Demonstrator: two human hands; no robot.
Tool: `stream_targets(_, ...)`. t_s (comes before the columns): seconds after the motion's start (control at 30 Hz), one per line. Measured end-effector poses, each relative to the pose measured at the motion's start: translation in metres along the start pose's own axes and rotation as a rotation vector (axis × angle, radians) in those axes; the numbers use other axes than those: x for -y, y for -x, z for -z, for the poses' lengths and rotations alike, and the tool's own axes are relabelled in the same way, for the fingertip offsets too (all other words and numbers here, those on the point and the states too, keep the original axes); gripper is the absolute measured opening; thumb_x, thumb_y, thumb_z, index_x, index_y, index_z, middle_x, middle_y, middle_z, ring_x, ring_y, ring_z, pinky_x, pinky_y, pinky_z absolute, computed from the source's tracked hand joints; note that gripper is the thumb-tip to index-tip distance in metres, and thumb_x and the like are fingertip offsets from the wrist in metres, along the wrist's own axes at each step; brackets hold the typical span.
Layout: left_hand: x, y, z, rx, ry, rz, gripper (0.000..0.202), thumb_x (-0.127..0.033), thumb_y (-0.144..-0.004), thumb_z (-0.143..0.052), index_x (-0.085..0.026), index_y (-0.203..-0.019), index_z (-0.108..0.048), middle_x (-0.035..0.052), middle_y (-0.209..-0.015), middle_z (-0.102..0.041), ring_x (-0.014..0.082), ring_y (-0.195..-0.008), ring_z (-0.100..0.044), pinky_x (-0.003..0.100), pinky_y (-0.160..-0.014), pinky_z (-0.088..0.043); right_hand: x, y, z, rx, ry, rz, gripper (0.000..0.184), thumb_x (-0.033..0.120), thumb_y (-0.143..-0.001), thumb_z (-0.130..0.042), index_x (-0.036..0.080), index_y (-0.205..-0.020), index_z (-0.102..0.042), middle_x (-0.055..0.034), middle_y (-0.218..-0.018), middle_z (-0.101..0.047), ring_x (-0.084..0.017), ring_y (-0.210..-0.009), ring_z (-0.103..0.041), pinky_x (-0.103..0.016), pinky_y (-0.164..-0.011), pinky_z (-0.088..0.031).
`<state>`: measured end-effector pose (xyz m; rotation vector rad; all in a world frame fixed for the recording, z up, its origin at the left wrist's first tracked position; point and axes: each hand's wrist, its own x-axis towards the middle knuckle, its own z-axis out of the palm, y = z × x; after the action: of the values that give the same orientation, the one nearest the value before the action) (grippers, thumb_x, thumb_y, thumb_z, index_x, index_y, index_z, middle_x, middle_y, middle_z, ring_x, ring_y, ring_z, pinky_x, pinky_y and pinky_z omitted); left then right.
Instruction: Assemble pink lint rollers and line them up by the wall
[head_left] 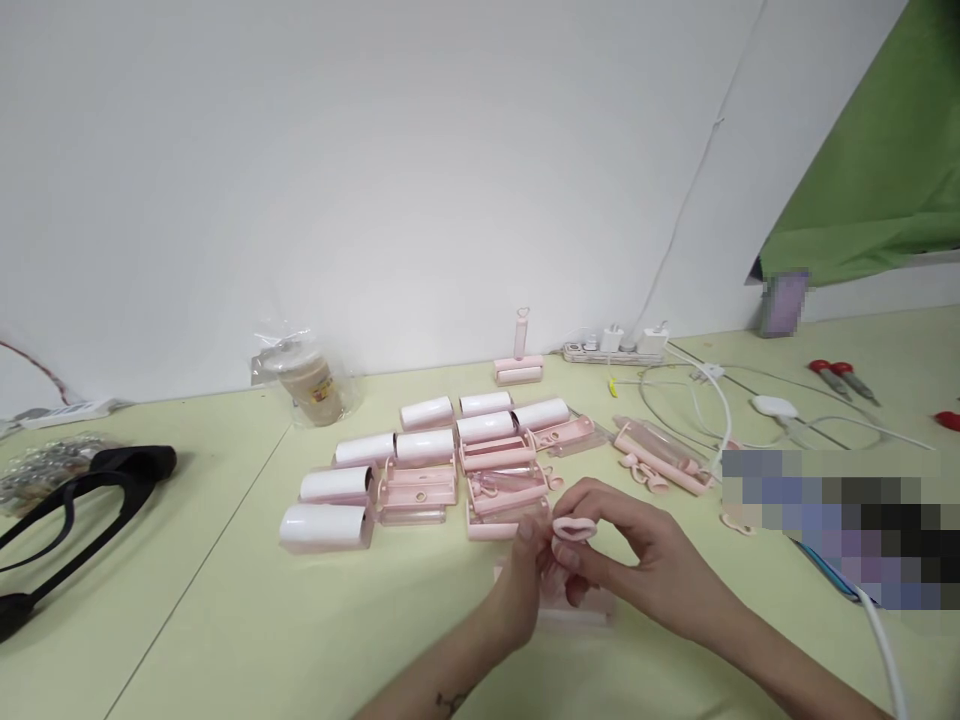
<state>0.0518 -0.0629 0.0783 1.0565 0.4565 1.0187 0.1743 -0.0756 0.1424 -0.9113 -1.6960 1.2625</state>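
With the upright pink lint roller (519, 370) near the wall as the reference, the two hands work well in front of it and a little to its right. The left hand (519, 580) is curled in at the side of a hollow pink piece (575, 530), its thumb raised against it and its other fingers largely hidden; the right hand (637, 550) pinches the same piece between thumb and bent forefinger, beside its oval mouth. Under the hands, also in front of the lint roller, is a pink and clear part (589, 608), mostly covered; whether a finger touches it I cannot tell. Between the lint roller and the hands, and spreading to the roller's left, white adhesive rolls (425, 446) sit on the tabletop (225, 610), with pink roller frames (418, 487) among them. To the lint roller's front right, another pink frame (664, 462) lies with a clear cover beside small pink pieces (643, 474). Just right of the lint roller stands a power strip (611, 353) with plugged-in chargers, and farther right lie two red-and-grey tools (844, 378). Left of the lint roller, a bagged drink cup (315, 392) stands by the wall.
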Motion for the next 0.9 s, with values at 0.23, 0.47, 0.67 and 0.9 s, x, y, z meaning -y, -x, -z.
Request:
stream_targets(0.23,0.01,0.0,0.004,0.003,-0.074,-0.018,0.064,-0.08,-0.056,-0.045,-0.017,-0.062,-0.044,-0.0066,-0.042,-0.036,0.0063,-0.034,-0.034,0.02,-0.036,-0.025,-0.012,0.002,-0.008,-0.019,-0.07,0.06,0.016,0.027,-0.083,-0.054,0.02,-0.07,-0.048,-0.0019,-0.082,-0.05,-0.01,-0.054,-0.055,-0.02,-0.037,-0.046)
stream_targets(0.47,0.028,0.005,0.009,-0.142,-0.126,-0.046,0.057,-0.068,-0.052,-0.063,-0.017,-0.071,-0.049,-0.0058,-0.054,-0.038,0.0078,-0.052,-0.035,0.022,-0.049,-0.028,-0.015,0.008,-0.012,-0.094,0.051,0.193,0.013,0.026,-0.082,-0.052,0.021,-0.07,-0.049,-0.0032,-0.079,-0.054,-0.017,-0.077,-0.051,-0.027,-0.065,-0.046)
stream_targets(0.67,0.03,0.007,0.011,-0.18,-0.147,-0.039,0.051,-0.067,-0.059,-0.059,-0.018,-0.064,-0.044,-0.0047,-0.056,-0.038,0.0094,-0.055,-0.034,0.024,-0.051,-0.027,-0.021,0.006,-0.016,-0.194,0.188,0.313,0.014,0.019,-0.081,-0.05,0.022,-0.068,-0.045,0.0006,-0.067,-0.048,-0.016,-0.07,-0.045,-0.027,-0.061,-0.04)
stream_targets(0.9,0.021,0.004,0.012,-0.069,-0.162,-0.013,0.059,-0.067,-0.045,-0.068,-0.019,-0.063,-0.039,-0.0062,-0.056,-0.037,0.0066,-0.051,-0.031,0.022,-0.049,-0.024,-0.03,0.009,-0.011,-0.129,0.216,0.255,0.012,0.019,-0.077,-0.057,0.024,-0.087,-0.053,-0.0004,-0.081,-0.054,-0.016,-0.077,-0.053,-0.026,-0.068,-0.044)
